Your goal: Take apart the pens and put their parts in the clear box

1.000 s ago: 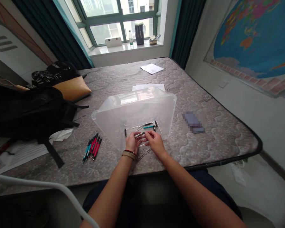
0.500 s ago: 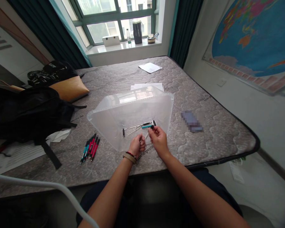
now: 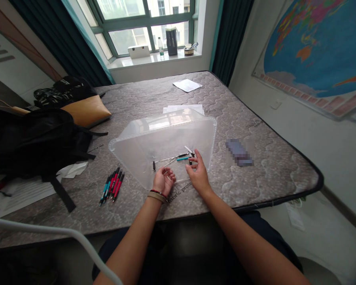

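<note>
A clear plastic lid [image 3: 142, 136] lies flat on the grey quilted mattress [image 3: 255, 174]. Loose pen parts [image 3: 182, 156] lie on it: a teal barrel, thin refills and small black pieces. My left hand [image 3: 163, 180] rests at the lid's near edge, fingers curled around a thin pen part. My right hand [image 3: 197, 170] hovers just right of it, fingers loosely spread and tips near the teal barrel, holding nothing I can see. A row of several assembled red and teal pens [image 3: 112, 185] lies on the mattress left of the lid.
A black backpack [image 3: 32, 138] and a tan cushion [image 3: 86, 111] sit at the left, with white papers [image 3: 26, 190] under the bag. More papers [image 3: 187, 84] lie at the far side. A blurred flat object [image 3: 239, 152] is right of the lid. A white tube [image 3: 47, 231] crosses bottom left.
Both hands held a pen part together at the lid's near edge. My right hand then lifted a piece toward the loose parts and now has released it; my left hand drew back slightly.
</note>
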Demonstrator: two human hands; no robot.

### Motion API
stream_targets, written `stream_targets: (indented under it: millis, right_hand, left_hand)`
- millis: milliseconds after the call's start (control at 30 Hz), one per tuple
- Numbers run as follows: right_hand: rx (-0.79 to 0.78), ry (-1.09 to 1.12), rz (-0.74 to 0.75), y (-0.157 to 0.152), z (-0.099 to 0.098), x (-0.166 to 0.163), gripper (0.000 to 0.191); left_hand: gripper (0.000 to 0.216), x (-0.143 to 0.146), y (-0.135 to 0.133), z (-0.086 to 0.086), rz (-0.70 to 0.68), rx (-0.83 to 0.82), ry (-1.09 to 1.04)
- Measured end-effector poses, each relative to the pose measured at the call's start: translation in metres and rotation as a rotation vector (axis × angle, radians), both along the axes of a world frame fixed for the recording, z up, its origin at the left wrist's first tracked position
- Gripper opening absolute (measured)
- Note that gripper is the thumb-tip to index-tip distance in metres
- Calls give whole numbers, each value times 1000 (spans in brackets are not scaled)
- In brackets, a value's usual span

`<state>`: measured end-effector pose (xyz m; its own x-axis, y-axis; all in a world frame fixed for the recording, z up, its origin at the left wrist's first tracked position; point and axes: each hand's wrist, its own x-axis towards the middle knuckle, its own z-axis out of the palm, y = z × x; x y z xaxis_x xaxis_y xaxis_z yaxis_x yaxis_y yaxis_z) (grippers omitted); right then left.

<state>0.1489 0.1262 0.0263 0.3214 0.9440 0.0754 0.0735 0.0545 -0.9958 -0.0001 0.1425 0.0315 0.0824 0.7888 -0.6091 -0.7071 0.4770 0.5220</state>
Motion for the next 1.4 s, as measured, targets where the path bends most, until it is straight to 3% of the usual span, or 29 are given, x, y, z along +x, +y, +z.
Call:
stream_targets:
  millis: [67,200,333,567,867,967,1167,1300,1400]
  right_hand:
    - [9,-124,5,-3,1,-2,58]
    - [-103,-261,231,-10,-4,-13,17]
    - [-149,-283,400,-17,-9,-27,23]
    - [-215,-270,395,-16,-11,-28,14]
    - [-112,-144,338,-16,-9,-28,11]
    - [-90,-60,263,-16,-8,-27,16]
    - [-128,118,189,-12,-7,-21,28]
    - [-136,165,184,-9,-8,-20,29]
    - [-77,130,183,-9,-7,-21,25]
  left_hand:
    - [17,-1,0,-1,16,-15,31]
    - [9,2,-1,1,14,38,38]
    - [13,9,-6,4,-70,127,39]
    - [18,14,-11,6,-143,184,28]
    - [14,8,-5,2,-19,105,-25]
    - [15,8,-6,0,-58,102,19]
    - [28,17,-11,-1,-206,326,209]
    - [33,18,-11,-2,-214,346,287]
    - [30,14,-10,-1,-229,324,231]
